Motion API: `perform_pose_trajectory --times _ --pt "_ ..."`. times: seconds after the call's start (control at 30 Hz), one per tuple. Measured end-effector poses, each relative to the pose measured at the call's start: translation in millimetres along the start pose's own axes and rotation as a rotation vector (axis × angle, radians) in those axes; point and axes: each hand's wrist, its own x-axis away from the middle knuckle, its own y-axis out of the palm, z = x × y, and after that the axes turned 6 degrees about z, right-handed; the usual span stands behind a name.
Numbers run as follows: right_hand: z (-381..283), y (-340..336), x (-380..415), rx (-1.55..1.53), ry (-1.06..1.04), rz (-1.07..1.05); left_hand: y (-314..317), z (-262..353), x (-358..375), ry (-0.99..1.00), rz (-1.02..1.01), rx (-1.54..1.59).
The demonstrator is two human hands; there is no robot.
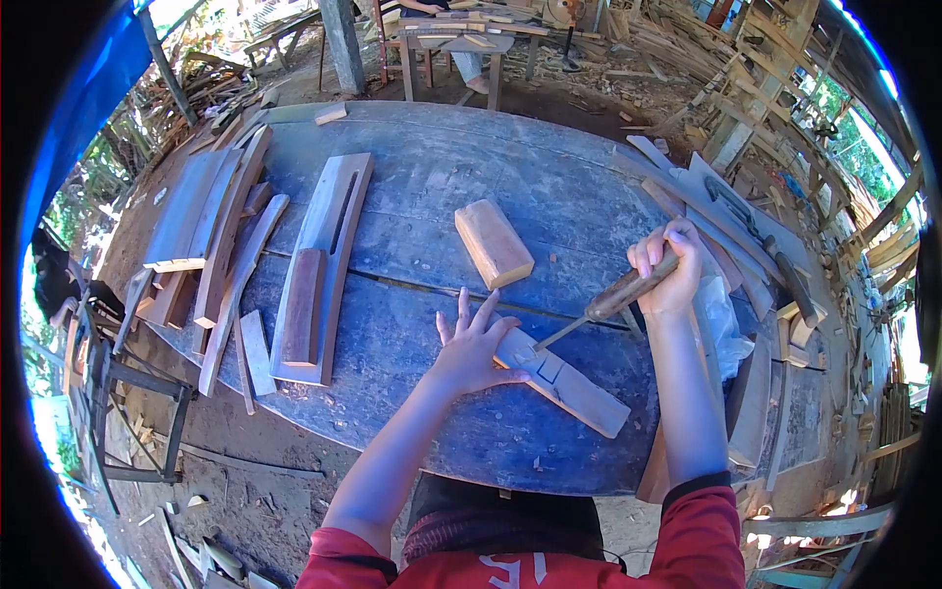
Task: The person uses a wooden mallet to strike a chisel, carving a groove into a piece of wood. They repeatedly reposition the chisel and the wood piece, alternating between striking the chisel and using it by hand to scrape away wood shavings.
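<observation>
My right hand [664, 270] is closed around the wooden handle of a chisel [628, 290]. The chisel slants down to the left, its metal tip on the face of a pale wooden piece [579, 393]. Dark marks, shaped like a small bracket, show on that face near the tip. At the left end of the piece rests my left hand [471, 353], its fingers spread and its thumb along the near edge. Just beyond my hands a thick wooden block [493, 243] lies on the worn blue table [422, 245].
To the left lie a slotted board [329, 245] with a smaller block [301, 309] on it and a stack of boards [201, 211]. On the right are more planks [706, 221], a handled tool [790, 280] and a plastic bag [723, 324]. A person sits behind a far workbench [456, 44].
</observation>
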Motion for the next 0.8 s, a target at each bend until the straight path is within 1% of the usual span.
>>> perform_pose_trajectory --times 0.57,0.7,0.8 --pt "1 12 3 0.006 0.032 0.004 -1 2 0 -0.021 -0.022 -0.011" --pt "1 18 6 0.021 0.011 -0.002 1 1 0 -0.018 -0.015 -0.017" --pt "1 25 10 0.045 -0.021 -0.070 1 1 0 -0.009 -0.011 -0.019"
